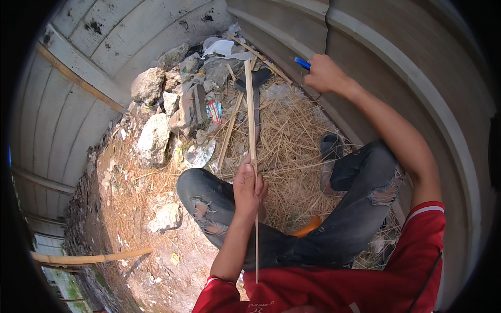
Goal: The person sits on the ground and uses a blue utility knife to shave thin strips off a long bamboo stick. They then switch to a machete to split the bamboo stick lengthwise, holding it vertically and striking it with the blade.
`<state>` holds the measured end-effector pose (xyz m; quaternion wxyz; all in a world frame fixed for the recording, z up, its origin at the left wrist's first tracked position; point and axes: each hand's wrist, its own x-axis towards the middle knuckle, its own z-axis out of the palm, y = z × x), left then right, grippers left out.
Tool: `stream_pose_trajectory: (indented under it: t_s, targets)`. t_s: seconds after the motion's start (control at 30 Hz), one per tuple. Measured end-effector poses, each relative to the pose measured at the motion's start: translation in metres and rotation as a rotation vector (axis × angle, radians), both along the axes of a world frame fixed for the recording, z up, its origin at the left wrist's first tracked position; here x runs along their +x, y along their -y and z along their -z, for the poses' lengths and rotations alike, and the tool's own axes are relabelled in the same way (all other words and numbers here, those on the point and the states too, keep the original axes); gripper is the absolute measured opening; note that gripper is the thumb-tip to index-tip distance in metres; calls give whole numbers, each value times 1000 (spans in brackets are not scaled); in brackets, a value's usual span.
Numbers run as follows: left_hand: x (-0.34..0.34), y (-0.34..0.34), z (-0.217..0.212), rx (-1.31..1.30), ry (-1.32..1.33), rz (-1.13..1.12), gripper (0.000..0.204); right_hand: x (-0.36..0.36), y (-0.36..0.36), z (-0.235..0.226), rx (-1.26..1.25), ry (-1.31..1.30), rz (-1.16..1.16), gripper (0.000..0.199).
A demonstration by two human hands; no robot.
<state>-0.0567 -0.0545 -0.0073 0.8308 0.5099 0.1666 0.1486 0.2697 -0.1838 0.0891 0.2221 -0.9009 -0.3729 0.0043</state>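
Note:
My left hand [249, 185] is closed around a long pale strip of split bamboo [251, 112], held upright in front of me between my knees. Above the hand the strip is broad; below it a thin length runs down to my red shirt. Out at the far right, away from the strip, my right hand [327, 75] grips a blue-handled tool [301, 63]. Its working end is too small to make out.
Straw-like bamboo shavings [284, 141] cover the ground between my legs. Another bamboo strip [229, 130] lies left of the held one. Rocks [154, 138] and litter are piled ahead on the left. A corrugated metal wall [386, 68] rises close on the right. An orange object [306, 227] lies by my thigh.

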Motion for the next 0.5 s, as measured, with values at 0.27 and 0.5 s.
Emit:
stream_pose_trajectory:
  t_s: [0.27, 0.5]
  targets:
    - [37, -2, -48, -132, 70, -17, 47, -127, -29, 5, -61, -39, -472, 20]
    - [29, 3, -40, -253, 0, -38, 47, -105, -54, 22, -84, 85, -367, 21]
